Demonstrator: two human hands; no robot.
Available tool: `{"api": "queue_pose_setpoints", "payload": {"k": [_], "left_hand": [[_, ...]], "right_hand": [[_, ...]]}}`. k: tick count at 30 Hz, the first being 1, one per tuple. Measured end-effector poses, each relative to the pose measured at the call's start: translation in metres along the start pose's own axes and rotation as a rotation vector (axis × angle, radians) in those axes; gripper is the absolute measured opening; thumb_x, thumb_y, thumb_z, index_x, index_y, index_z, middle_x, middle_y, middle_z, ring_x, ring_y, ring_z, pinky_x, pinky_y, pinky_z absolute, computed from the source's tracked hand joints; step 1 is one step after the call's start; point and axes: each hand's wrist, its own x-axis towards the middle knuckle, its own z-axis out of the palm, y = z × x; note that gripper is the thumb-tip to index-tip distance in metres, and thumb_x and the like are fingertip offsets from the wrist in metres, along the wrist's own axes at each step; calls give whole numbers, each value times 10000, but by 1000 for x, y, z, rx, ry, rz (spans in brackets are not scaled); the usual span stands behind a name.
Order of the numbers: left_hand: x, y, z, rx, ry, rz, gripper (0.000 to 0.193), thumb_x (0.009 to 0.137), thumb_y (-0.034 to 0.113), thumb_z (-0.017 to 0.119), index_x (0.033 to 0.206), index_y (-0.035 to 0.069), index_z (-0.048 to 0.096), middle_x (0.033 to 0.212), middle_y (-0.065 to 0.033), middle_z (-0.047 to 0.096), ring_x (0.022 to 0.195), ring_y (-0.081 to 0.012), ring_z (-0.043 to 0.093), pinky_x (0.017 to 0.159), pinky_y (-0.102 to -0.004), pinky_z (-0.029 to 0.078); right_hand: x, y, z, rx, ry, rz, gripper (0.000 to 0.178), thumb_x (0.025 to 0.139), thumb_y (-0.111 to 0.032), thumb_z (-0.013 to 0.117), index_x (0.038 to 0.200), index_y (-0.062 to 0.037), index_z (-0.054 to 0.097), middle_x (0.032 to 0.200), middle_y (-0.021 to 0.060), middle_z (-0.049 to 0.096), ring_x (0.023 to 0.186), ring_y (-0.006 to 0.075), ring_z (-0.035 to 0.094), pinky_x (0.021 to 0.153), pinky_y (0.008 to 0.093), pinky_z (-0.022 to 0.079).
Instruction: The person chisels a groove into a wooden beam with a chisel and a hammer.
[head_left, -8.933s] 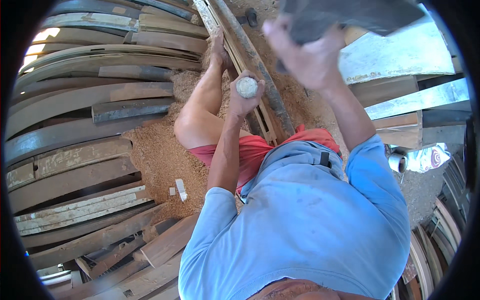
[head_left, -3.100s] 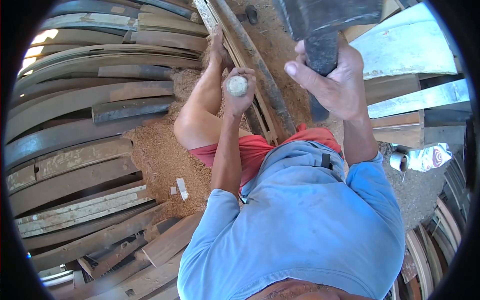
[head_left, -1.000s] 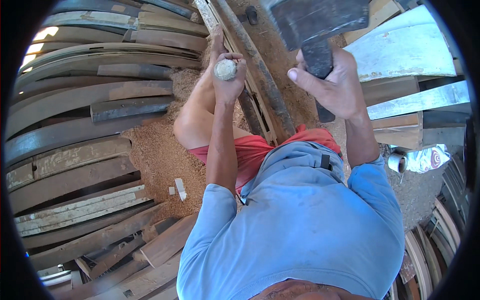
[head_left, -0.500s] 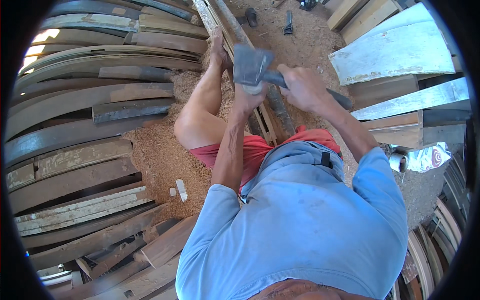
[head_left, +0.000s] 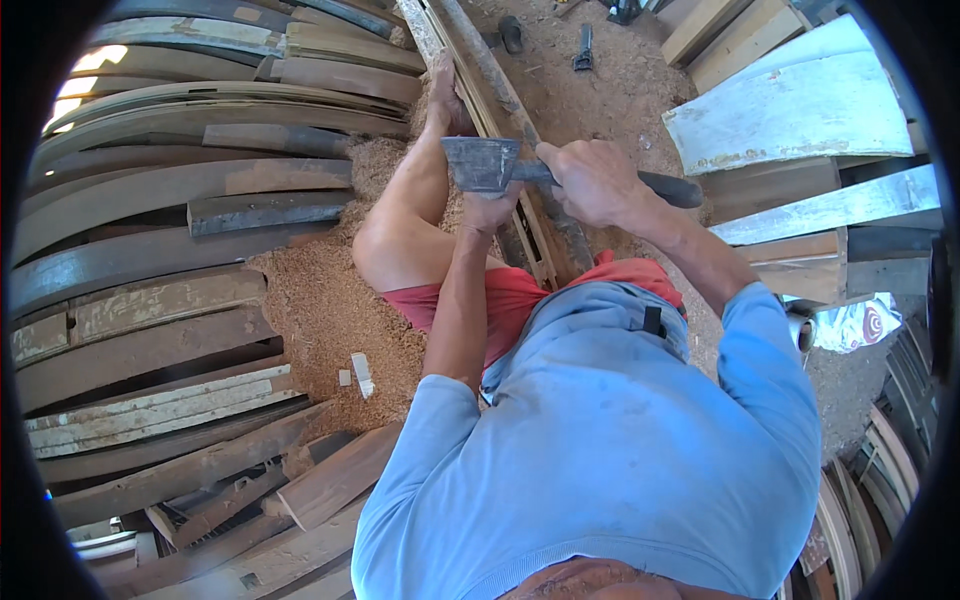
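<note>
A dark mallet with a blocky head [head_left: 480, 165] is held level in my right hand [head_left: 596, 183], whose fingers wrap round its handle. The mallet head lies over my left hand [head_left: 488, 208] and hides part of its fingers. My left hand is closed above the long wooden beam [head_left: 545, 238] between my legs; what it grips is hidden from view. Grooves run lengthwise along the beam. My bare left foot [head_left: 450, 105] rests against the beam's far part.
Curved planks [head_left: 180, 190] are stacked along the left, with sawdust [head_left: 320, 310] beside them. Pale painted boards [head_left: 790, 115] and a white plastic bag [head_left: 858, 322] lie on the right. A small dark tool [head_left: 582, 48] lies on the far ground.
The mallet head has swung down and to the left and is now sharp instead of blurred. My left hand has stayed nearly in place on the beam.
</note>
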Motion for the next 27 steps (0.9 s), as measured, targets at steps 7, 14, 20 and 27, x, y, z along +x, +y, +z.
{"api": "queue_pose_setpoints", "payload": {"k": [7,14,20,27], "left_hand": [[24,15,13,-311,-29,-299,328,816,85,732,1137,54,673,1103,-72,714,1014,-193,678,893,-356,538],[24,31,5,-203,72,-254,160,857,40,700,1012,32,662,877,-26,675,792,-96,631,719,-246,514],[33,27,10,-241,113,-252,110,875,30,689,975,48,649,819,4,636,734,-66,600,660,-229,494],[7,45,10,-162,-6,-160,146,892,-10,650,1026,43,624,724,29,586,640,-33,555,580,-193,440]], "right_hand": [[-11,-13,5,603,189,-108,361,824,-188,741,1103,14,633,804,194,673,734,318,678,715,426,526],[-45,-14,-47,659,316,-14,412,794,-230,773,1080,36,642,784,146,638,714,233,623,721,359,511],[-71,1,-64,799,515,-78,239,833,-67,779,995,-4,615,742,41,627,610,72,574,544,253,466],[-84,14,-82,818,670,-85,221,848,44,718,1034,26,600,755,74,637,610,97,596,527,242,467]]}}
